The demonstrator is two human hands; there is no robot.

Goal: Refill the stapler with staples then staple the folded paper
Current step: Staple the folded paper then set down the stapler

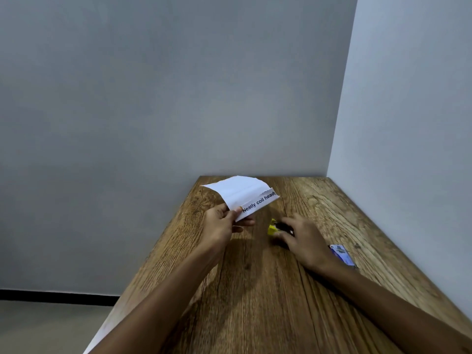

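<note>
My left hand [221,224] holds a folded white paper [240,192] by its near corner, lifted above the wooden table [255,290]; black print shows on its folded strip. To the right, my right hand [304,238] rests on the table with its fingers closed around a small yellow and black stapler [272,227]. Only the stapler's yellow front end and a bit of black body show; the rest is under my fingers.
A small blue staple box [342,254] lies on the table just right of my right wrist. The table stands in a corner, with walls at its far and right sides. Its left edge drops to the floor.
</note>
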